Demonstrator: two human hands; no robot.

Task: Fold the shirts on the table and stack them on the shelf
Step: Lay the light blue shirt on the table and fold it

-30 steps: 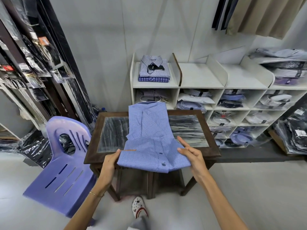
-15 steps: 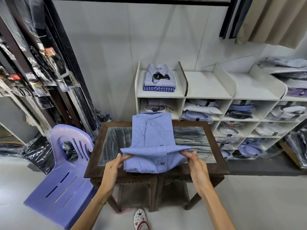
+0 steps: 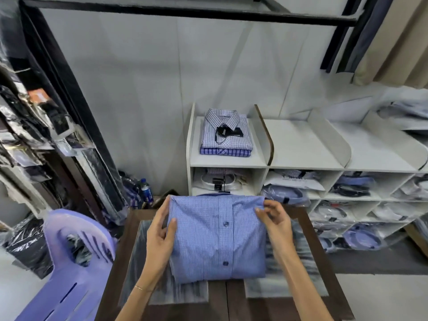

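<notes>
Step in hand: the fold looks finished; the blue checked shirt (image 3: 218,237) lies as a compact rectangle, button placket up, on the dark wood table (image 3: 308,230) with its glass inlay.
Shirt position: centred on the table, its far edge toward the white shelf (image 3: 301,147).
Left hand (image 3: 159,235): clamped on the shirt's left edge, thumb on top of the cloth and fingers along the side.
Right hand (image 3: 275,218): at the far right corner, fingertips curled and seeming to pinch the fold; motion blur leaves the exact contact unclear.
Shelf target: two folded checked shirts (image 3: 225,135) are already stacked in the leftmost top compartment; the compartments beside it on the top row hold nothing.
Next move, as I judge it: slide both hands under the bundle, lift it flat so the folds do not spring open, and carry it over the table's far edge to the shelf stack.
Risk: a one-sided grip could let the layers slip apart.
Nearby: a purple plastic chair (image 3: 69,262) stands left of the table.
</notes>
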